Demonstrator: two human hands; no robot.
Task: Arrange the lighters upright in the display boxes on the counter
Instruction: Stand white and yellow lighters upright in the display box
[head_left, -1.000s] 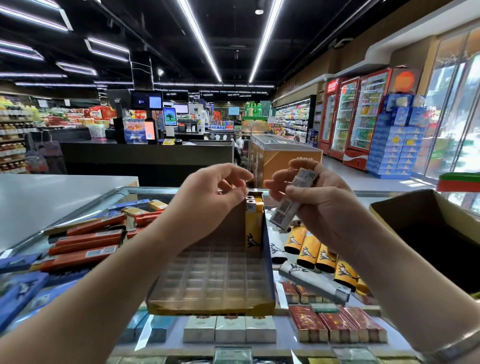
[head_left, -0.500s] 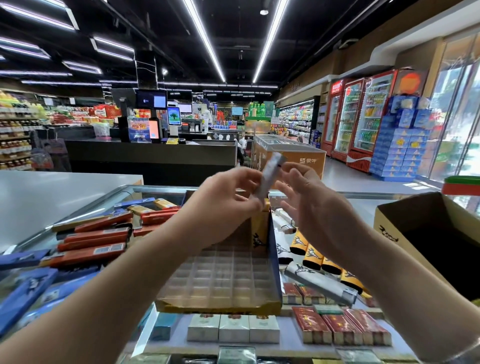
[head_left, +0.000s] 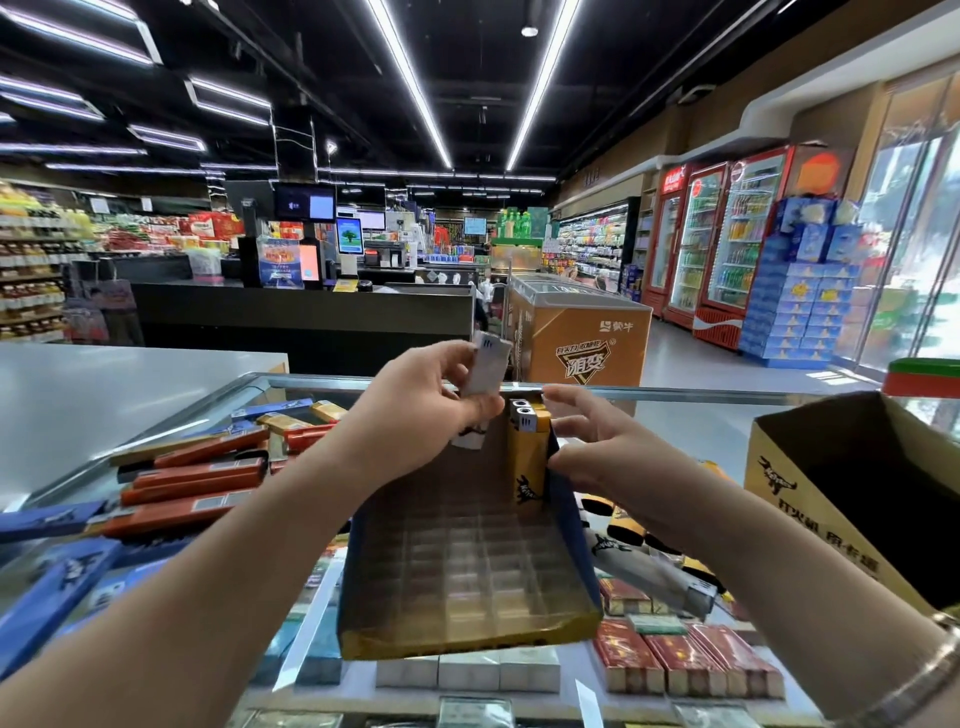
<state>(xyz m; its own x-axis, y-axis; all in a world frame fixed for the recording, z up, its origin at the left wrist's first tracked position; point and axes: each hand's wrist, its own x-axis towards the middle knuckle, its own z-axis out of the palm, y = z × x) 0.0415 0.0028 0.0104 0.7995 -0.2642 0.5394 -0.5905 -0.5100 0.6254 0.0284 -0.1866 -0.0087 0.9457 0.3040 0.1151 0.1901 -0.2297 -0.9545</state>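
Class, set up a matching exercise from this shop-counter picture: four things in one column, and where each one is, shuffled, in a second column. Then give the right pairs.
Things
1. white lighter
2. yellow lighters
3. grey lighter
4. cardboard carton

Places
A. standing upright in the display box's far right corner
B. lying flat on the glass counter, right of the display box
C. held in the left hand
D. standing open at the counter's right edge

Pairs: 1-C, 2-A, 3-B, 4-D
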